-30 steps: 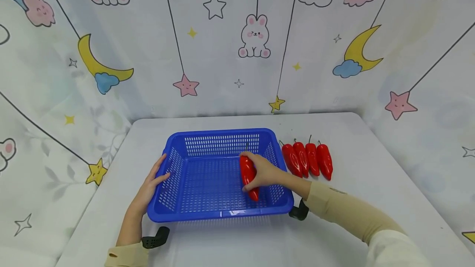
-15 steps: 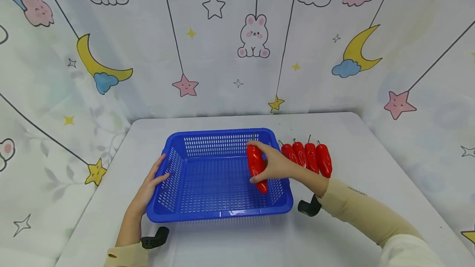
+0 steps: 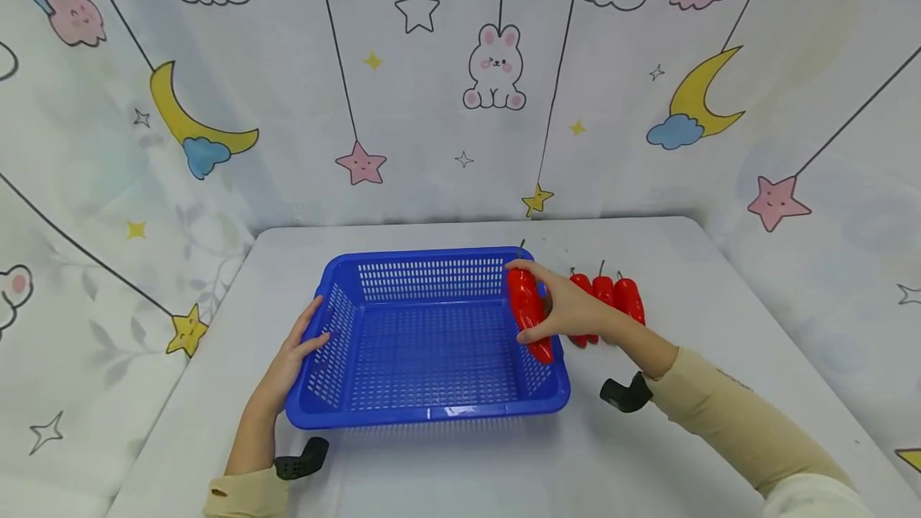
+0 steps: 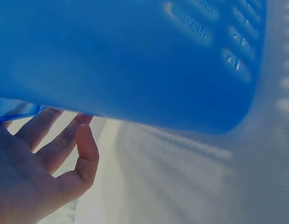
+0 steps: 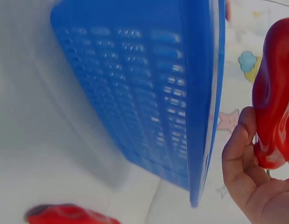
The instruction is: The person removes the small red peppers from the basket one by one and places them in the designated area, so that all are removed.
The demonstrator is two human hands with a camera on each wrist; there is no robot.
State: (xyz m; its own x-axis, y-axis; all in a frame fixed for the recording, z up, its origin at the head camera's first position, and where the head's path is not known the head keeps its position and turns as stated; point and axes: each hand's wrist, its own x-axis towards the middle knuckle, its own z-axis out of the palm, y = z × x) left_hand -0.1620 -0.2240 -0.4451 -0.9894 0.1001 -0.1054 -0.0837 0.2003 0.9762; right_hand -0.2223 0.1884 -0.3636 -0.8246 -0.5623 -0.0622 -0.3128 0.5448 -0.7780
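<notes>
A glossy red pepper (image 3: 525, 298) is in my right hand (image 3: 576, 306), above the right wall of the blue basket (image 3: 428, 416). The thumb is at the pepper's lower part and the fingers at its stem end. In the right wrist view, the pepper (image 5: 278, 88) stands apart from the basket's side. My left hand (image 3: 284, 366) rests against the basket's left rim, thumb over the edge and fingers fairly straight along the outside. From the left wrist, the fingers (image 4: 55, 140) look relaxed, and some tips are hidden behind the basket.
More red peppers (image 3: 629, 298) lie side by side on the white table (image 3: 432, 470), right of the basket, partly hidden by my right hand and forearm. Black wrist devices (image 3: 626, 392) sit at both wrists. A patterned cloth (image 3: 432, 102) hangs behind the table.
My right hand has moved right and away from me with the pepper, from over the basket's floor to its right wall. The left hand and basket stay put.
</notes>
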